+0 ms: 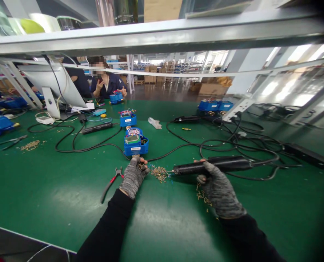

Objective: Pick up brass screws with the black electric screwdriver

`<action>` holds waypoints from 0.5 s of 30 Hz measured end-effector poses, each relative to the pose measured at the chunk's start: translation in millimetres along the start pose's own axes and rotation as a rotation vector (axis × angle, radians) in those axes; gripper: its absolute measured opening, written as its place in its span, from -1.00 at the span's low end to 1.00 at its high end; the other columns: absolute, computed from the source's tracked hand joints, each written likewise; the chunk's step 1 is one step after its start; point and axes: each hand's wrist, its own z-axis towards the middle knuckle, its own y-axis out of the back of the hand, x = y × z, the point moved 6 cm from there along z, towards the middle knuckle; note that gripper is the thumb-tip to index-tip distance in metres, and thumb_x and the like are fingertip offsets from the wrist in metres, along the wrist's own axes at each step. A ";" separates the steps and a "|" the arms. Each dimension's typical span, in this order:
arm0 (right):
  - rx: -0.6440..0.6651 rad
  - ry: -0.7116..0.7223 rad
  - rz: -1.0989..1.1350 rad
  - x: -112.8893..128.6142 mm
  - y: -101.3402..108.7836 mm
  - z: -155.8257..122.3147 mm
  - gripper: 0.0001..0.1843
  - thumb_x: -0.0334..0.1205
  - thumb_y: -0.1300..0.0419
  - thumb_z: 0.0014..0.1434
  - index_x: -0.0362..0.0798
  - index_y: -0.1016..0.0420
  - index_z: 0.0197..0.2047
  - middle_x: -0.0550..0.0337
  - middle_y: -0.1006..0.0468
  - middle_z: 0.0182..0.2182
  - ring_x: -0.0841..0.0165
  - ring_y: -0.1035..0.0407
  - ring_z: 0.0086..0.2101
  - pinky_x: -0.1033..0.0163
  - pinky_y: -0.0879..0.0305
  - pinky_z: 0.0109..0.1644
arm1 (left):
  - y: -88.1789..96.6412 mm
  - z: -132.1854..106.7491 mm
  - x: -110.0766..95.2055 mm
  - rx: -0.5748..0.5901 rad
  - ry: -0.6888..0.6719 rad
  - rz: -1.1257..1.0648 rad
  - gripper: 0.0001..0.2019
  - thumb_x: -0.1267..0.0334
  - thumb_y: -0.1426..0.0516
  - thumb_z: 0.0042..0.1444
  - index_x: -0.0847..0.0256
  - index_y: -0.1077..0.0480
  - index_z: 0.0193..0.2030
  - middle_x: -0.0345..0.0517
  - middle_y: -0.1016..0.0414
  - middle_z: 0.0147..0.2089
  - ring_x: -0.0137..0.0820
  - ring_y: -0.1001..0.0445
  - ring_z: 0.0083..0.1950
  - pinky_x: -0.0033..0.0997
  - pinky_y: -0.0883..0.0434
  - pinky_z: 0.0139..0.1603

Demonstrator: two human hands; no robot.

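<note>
My right hand, in a grey knit glove, grips a black electric screwdriver lying level over the green mat, its tip pointing left at a small heap of brass screws. My left hand, also gloved, is curled just below a blue device with an open top, fingers pinched on what look like small screws. More screws lie scattered under my right wrist. Red-handled pliers rest just left of my left hand.
A second blue device and another black screwdriver lie farther back, with black cables looping across the right. A monitor stands at back left. A person in dark clothes sits opposite. A metal shelf rail runs overhead.
</note>
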 end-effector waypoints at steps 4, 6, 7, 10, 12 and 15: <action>0.010 -0.035 -0.013 -4.7 2.2 3.2 -0.70 -0.20 -0.47 -0.12 0.02 -0.59 -0.27 0.17 -0.58 -0.17 0.45 -0.34 -0.49 0.39 -0.30 -0.61 | -0.1 0.4 -0.6 0.011 -0.013 0.014 -0.82 0.19 -0.20 0.16 0.25 -0.35 -0.35 -0.22 -0.45 -0.48 -0.51 -0.41 -0.54 -0.48 -0.44 -0.48; 0.001 -0.048 0.025 -4.0 3.0 3.0 -0.71 -0.20 -0.47 -0.12 0.04 -0.59 -0.27 0.20 -0.58 -0.17 0.47 -0.33 -0.49 0.40 -0.33 -0.59 | 0.2 0.8 2.0 0.023 -0.005 0.067 -0.81 0.17 -0.18 0.18 0.24 -0.35 -0.36 -0.22 -0.45 -0.47 -0.53 -0.40 -0.54 -0.51 -0.43 -0.46; 0.001 -0.059 0.050 -3.3 2.9 2.6 -0.71 -0.20 -0.47 -0.12 0.04 -0.59 -0.27 0.21 -0.57 -0.18 0.49 -0.32 -0.50 0.42 -0.35 -0.57 | 0.2 1.0 4.1 0.031 0.003 0.098 -0.80 0.17 -0.17 0.19 0.25 -0.35 -0.36 -0.23 -0.46 -0.46 -0.55 -0.40 -0.54 -0.52 -0.42 -0.46; 0.020 -0.081 0.114 2.4 1.6 0.3 -0.73 -0.18 -0.46 -0.08 0.01 -0.58 -0.26 0.19 -0.57 -0.18 0.54 -0.25 -0.54 0.44 -0.35 -0.57 | -0.5 1.2 12.6 0.059 0.044 0.171 -0.76 0.13 -0.21 0.15 0.26 -0.36 -0.38 -0.20 -0.47 -0.46 -0.55 -0.39 -0.55 -0.53 -0.38 -0.47; 0.048 -0.069 0.116 9.6 0.2 -2.0 -0.75 -0.15 -0.44 -0.04 0.00 -0.58 -0.28 0.17 -0.58 -0.21 0.54 -0.20 -0.58 0.41 -0.31 -0.62 | -1.8 0.5 18.9 0.084 0.069 0.200 -0.73 0.11 -0.27 0.08 0.29 -0.39 -0.38 -0.15 -0.48 -0.45 -0.52 -0.40 -0.54 -0.51 -0.37 -0.47; 0.102 0.025 0.089 24.0 -8.6 -4.4 -0.81 -0.17 -0.42 0.02 -0.04 -0.56 -0.31 0.14 -0.58 -0.29 0.53 -0.18 -0.62 0.39 -0.26 -0.66 | -5.9 -1.5 33.0 0.172 0.138 0.254 -0.63 -0.01 -0.30 0.01 0.32 -0.42 -0.35 -0.11 -0.47 -0.44 -0.50 -0.37 -0.52 -0.48 -0.33 -0.46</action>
